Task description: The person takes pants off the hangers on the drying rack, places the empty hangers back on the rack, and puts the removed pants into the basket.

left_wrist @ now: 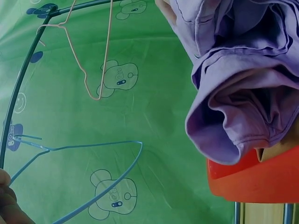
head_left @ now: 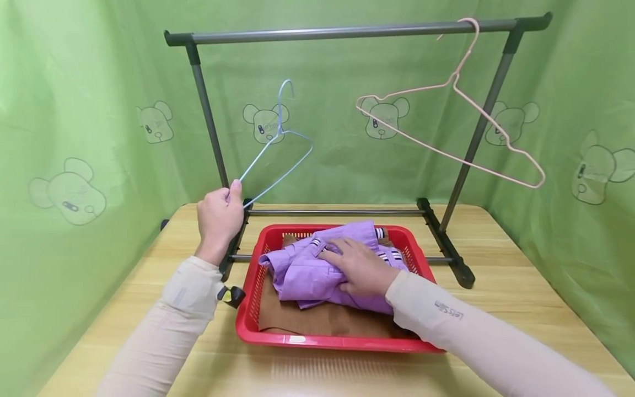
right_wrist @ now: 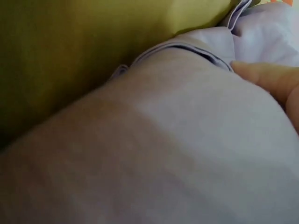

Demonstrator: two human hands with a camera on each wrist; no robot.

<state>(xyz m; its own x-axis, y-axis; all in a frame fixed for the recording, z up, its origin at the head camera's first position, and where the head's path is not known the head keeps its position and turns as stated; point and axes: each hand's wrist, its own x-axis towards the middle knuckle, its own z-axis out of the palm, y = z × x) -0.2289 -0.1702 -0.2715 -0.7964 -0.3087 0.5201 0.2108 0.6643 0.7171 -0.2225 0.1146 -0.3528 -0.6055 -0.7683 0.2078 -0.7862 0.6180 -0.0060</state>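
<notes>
My left hand [head_left: 220, 218] grips one end of a light blue wire clothes hanger [head_left: 261, 151], left of the basket. The hanger's hook points upward, and the hanger [left_wrist: 93, 145] also shows in the left wrist view. My right hand [head_left: 359, 264] lies over a crumpled purple garment [head_left: 307, 281] with black-and-white striped trim, its fingers bent into the cloth. Some fingertips are hidden in the folds. In the right wrist view, purple cloth [right_wrist: 187, 121] fills most of the picture, with a digit [right_wrist: 266, 79] against it. Brown cloth [head_left: 317, 320] lies under the purple garment in a red basket [head_left: 347, 343].
A grey metal clothes rack [head_left: 317, 34] stands behind the basket, its black feet [head_left: 461, 273] on the wooden table [head_left: 506, 259]. From its bar hangs a pink hanger [head_left: 421, 143] at the right. Green curtains [head_left: 327, 176] with bear prints surround the table.
</notes>
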